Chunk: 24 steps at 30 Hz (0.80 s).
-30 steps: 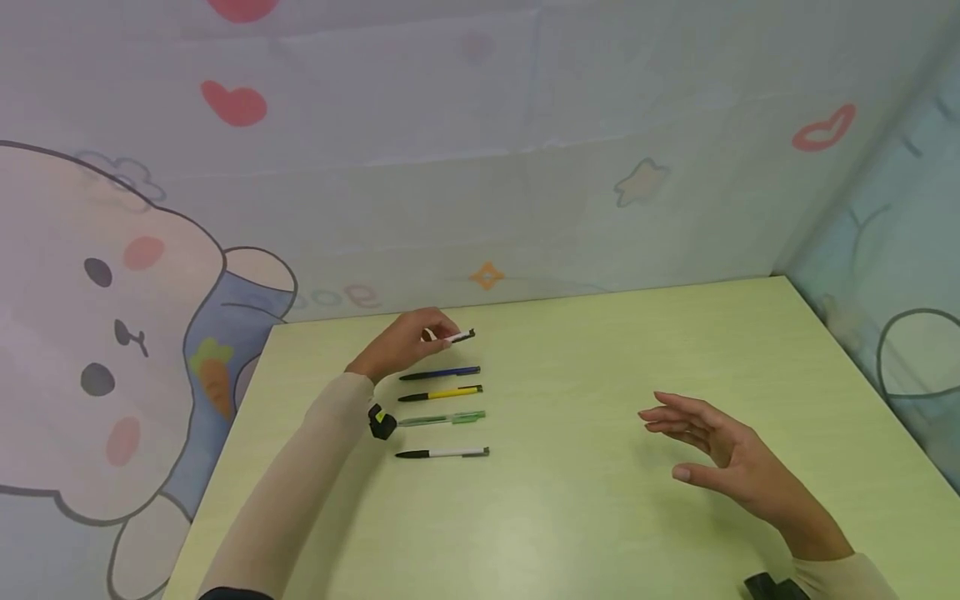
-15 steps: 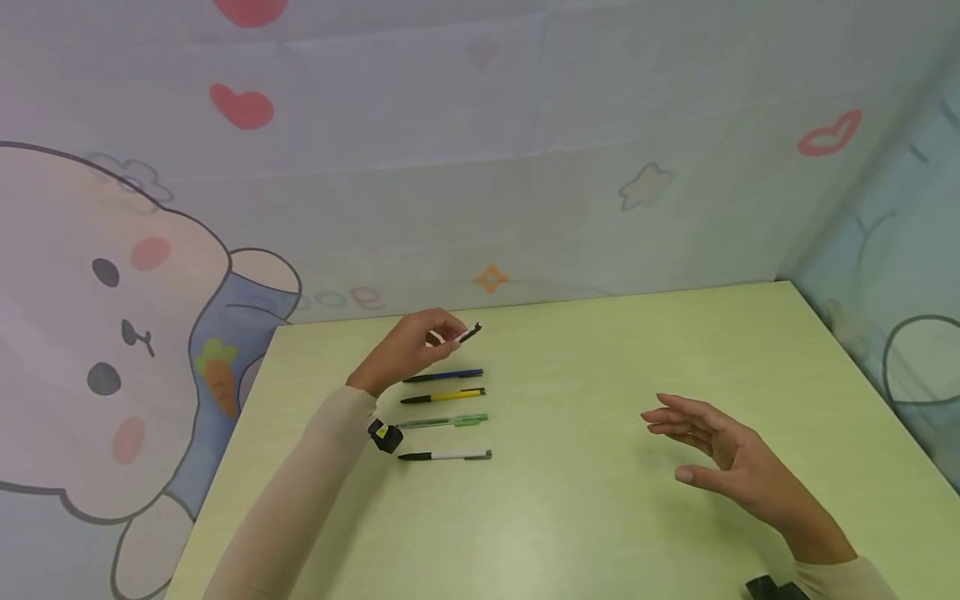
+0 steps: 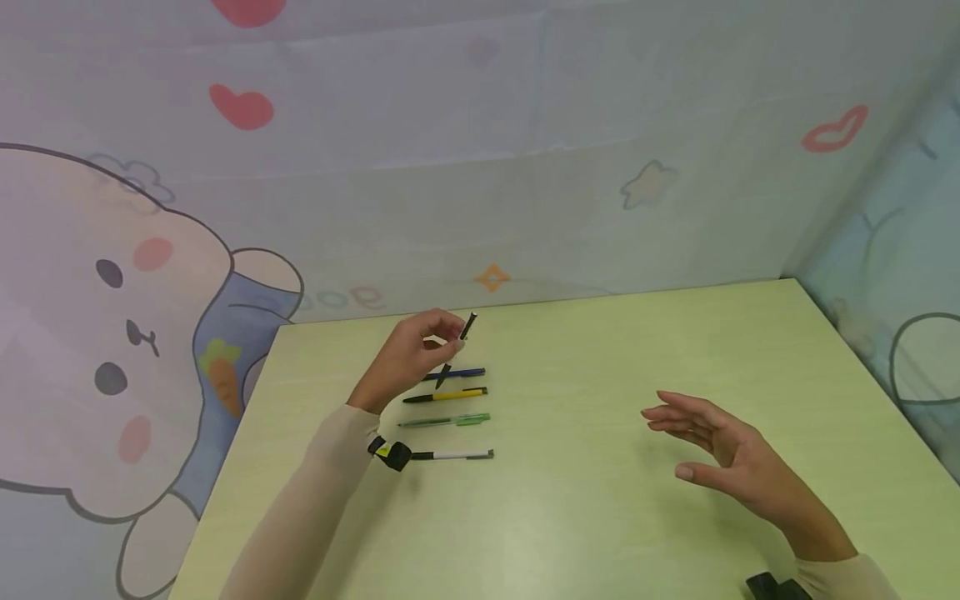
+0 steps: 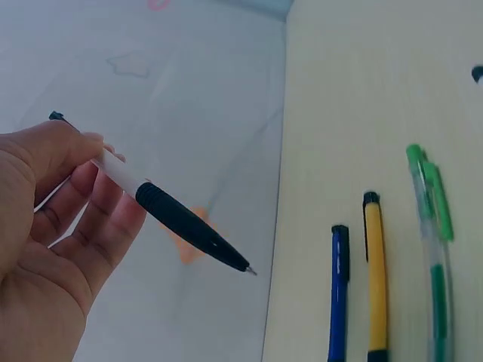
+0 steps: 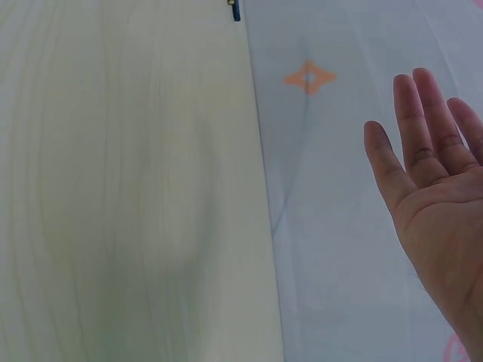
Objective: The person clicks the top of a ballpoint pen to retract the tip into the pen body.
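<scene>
My left hand [image 3: 416,350] pinches a white pen with a black grip [image 4: 181,219] between thumb and fingers. The pen is tilted, its metal tip bare in the left wrist view, and its black grip overlaps the blue pen [image 3: 468,373] in the head view. Below the blue pen lie a yellow pen [image 3: 446,396], a clear green pen [image 3: 450,421] and another white pen with a black grip [image 3: 457,455], roughly parallel in a column. My right hand [image 3: 723,458] hovers over the right side of the table, fingers loosely extended, holding nothing.
The pale yellow-green table [image 3: 577,500] meets a printed cloth backdrop [image 3: 450,167] along its back edge. A second cloth [image 3: 907,292] borders the right side. A black wrist camera [image 3: 397,456] on my left wrist covers one end of the nearest white pen.
The white pen in my left hand has turned from nearly level to steep, its button end rising and its black grip swinging down into view. My right hand stays nearly still.
</scene>
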{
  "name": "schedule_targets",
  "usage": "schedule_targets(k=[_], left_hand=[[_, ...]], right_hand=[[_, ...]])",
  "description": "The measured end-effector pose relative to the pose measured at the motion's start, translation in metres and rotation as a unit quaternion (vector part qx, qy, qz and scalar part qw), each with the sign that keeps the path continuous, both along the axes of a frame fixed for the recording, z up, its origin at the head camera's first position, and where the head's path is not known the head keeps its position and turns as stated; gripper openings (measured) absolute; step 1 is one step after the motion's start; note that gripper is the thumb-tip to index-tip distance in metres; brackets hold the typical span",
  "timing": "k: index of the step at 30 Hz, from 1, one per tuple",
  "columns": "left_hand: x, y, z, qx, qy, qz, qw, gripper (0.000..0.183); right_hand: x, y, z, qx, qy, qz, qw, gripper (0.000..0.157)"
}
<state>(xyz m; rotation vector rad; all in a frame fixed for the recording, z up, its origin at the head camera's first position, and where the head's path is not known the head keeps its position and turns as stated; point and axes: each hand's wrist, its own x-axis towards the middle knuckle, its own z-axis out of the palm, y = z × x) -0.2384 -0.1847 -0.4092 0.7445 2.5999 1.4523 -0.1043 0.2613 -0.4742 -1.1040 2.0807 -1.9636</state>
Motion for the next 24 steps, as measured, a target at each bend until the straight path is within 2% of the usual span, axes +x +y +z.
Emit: schedule_targets(k=[7, 11, 24], left_hand=[[0.017, 0.008, 0.004, 0.019, -0.018, 0.039, 0.9989, 0.019], [0.027, 0.013, 0.008, 0.04, -0.021, 0.049, 0.9978, 0.022], [0.056, 0.026, 0.015, 0.098, -0.015, 0.03, 0.9946, 0.016]], right_hand=[[-0.003, -0.002, 0.001, -0.004, 0.006, 0.003, 1.0, 0.078], [-0.004, -0.003, 0.002, -0.009, 0.013, 0.006, 1.0, 0.079], [-0.007, -0.005, 0.005, -0.014, 0.021, 0.011, 1.0, 0.079]])
